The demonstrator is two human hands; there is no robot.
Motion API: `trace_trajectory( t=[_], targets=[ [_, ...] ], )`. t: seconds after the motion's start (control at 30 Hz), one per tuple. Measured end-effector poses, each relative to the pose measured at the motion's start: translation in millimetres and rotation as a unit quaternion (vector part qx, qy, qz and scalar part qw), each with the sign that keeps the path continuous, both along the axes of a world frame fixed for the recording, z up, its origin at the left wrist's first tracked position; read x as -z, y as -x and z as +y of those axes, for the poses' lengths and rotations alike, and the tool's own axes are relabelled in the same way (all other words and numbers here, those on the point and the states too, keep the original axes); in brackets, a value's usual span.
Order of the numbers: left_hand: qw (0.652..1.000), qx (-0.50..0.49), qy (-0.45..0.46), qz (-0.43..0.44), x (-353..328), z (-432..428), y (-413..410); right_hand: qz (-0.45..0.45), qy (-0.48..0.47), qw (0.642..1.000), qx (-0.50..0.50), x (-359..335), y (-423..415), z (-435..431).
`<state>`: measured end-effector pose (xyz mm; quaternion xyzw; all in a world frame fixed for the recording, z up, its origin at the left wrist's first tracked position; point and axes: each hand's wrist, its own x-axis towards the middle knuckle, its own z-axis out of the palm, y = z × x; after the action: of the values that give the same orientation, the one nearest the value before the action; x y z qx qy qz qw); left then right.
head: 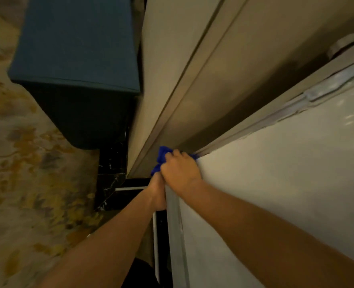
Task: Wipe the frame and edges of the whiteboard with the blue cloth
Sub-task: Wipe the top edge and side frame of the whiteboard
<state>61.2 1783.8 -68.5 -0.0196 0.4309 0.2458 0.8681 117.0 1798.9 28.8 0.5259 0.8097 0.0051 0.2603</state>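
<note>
The whiteboard [286,173] fills the right side, its white face tilted in view, with a grey metal frame [175,229] running along its left edge. At the board's far lower corner my right hand [181,171] is closed over the blue cloth [162,154], pressing it against the frame's corner. Only bits of the cloth show above and left of the fingers. My left hand [157,194] is curled around the frame edge just below the right hand, touching the cloth's lower end.
A beige wall panel with a groove [192,80] stands behind the board. A blue upholstered seat [76,48] sits at the upper left on patterned carpet [26,163]. Black marble skirting [111,173] runs along the wall's base.
</note>
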Motion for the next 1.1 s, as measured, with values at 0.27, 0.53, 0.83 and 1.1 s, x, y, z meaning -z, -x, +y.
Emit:
trace_trajectory(
  t=[0.27, 0.53, 0.83, 1.1],
  targets=[
    [0.998, 0.038, -0.046, 0.019, -14.2, 37.8, 1.1, -0.053, -0.018, 0.989, 0.138, -54.5, -1.9, 43.8],
    [0.991, 0.106, -0.08, 0.034, -0.7, 51.5, 4.6, -0.018, -0.022, 0.987, 0.159, -21.1, 21.3, 26.8],
    [0.974, 0.16, -0.159, 0.027, -31.3, 68.3, 22.4, -0.024, -0.2, 0.974, 0.103, -91.6, 0.2, -12.2],
    [0.953, 0.192, -0.197, 0.126, -16.0, 65.7, 44.3, -0.09, -0.146, 0.976, 0.132, -60.0, 35.0, -8.4]
  ],
)
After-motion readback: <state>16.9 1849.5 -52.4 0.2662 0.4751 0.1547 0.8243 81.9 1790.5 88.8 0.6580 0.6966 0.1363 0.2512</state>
